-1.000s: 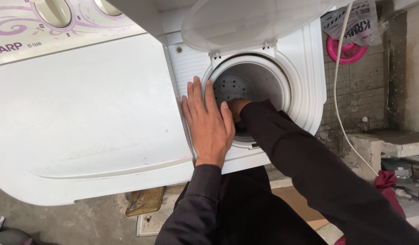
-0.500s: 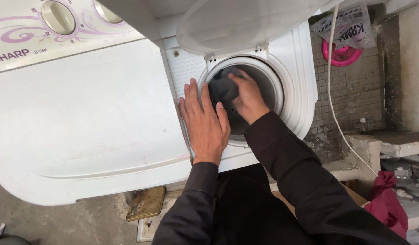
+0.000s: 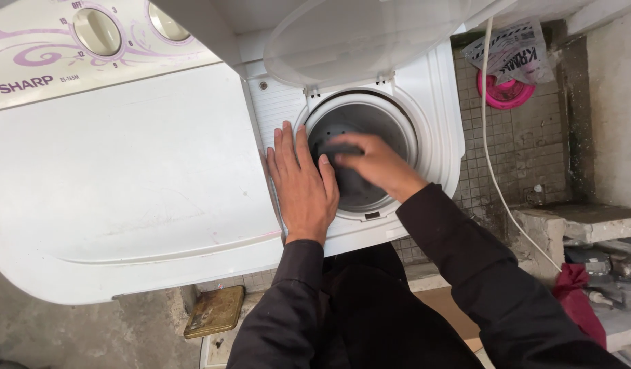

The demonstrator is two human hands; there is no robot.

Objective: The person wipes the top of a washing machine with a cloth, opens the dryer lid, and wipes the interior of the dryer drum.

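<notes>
A dark grey piece of cloth (image 3: 343, 152) is at the mouth of the round spin tub (image 3: 391, 130) of a white twin-tub washing machine (image 3: 124, 178), partly inside the opening and partly under the fingers that carry it. The right hand (image 3: 373, 162) is closed around this cloth, with the fingers bent over its upper edge and the wrist reaching across the rim of the tub. The left hand (image 3: 302, 184) lies open and flat on the white top of the machine, just beside the left rim of the tub, with the fingers stretched out and pointing away from the person. Both arms are in dark sleeves (image 3: 466, 273). Above the tub a round translucent lid (image 3: 363, 34) stands raised on its hinges. To the left is the big closed cover of the wash side, and above it a control panel with two round knobs (image 3: 97, 31) and purple ornament. A white cable (image 3: 493, 150) hangs down along the tiled wall on the right, near a pink round object (image 3: 505, 93) and a plastic bag (image 3: 514, 48). Low on the right lies a red cloth (image 3: 575, 294), and on the floor under the machine is a worn brownish tile (image 3: 216, 311).
</notes>
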